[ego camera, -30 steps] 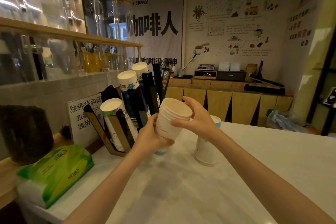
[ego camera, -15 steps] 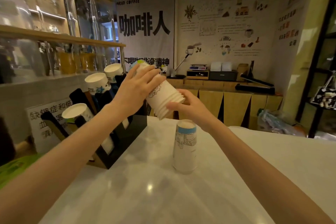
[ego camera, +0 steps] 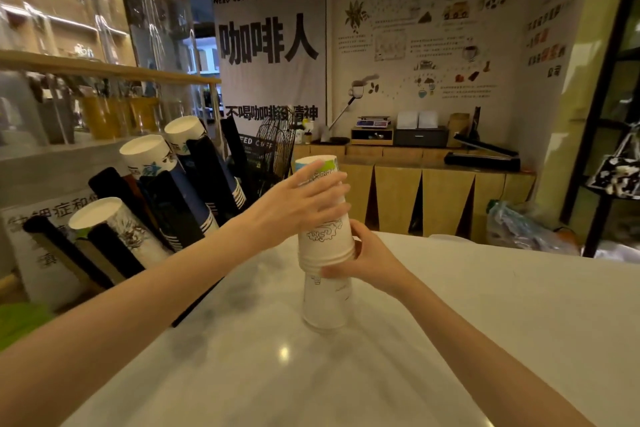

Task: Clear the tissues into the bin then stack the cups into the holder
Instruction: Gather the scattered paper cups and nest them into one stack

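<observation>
A stack of white paper cups [ego camera: 323, 239], upside down, sits over a second inverted cup stack [ego camera: 325, 305] that stands on the white counter [ego camera: 450, 322]. My left hand [ego camera: 298, 204] wraps the upper part of the top stack. My right hand [ego camera: 370, 256] grips its lower rim from the right. The black slanted cup holder [ego camera: 166, 218] stands to the left, with three tilted cup stacks [ego camera: 152, 156] in its slots. No loose tissues or bin are in view.
A green tissue pack [ego camera: 17, 322] lies at the left edge. A sign [ego camera: 38, 236] leans behind the holder. A wire rack [ego camera: 277, 146] stands behind the holder. Glass jars fill the shelf at upper left. A wooden cabinet [ego camera: 433, 198] lies beyond the counter.
The cup stack in my hands has turned upside down and come down onto the inverted stack standing on the counter. My view has shifted right, closer to the counter.
</observation>
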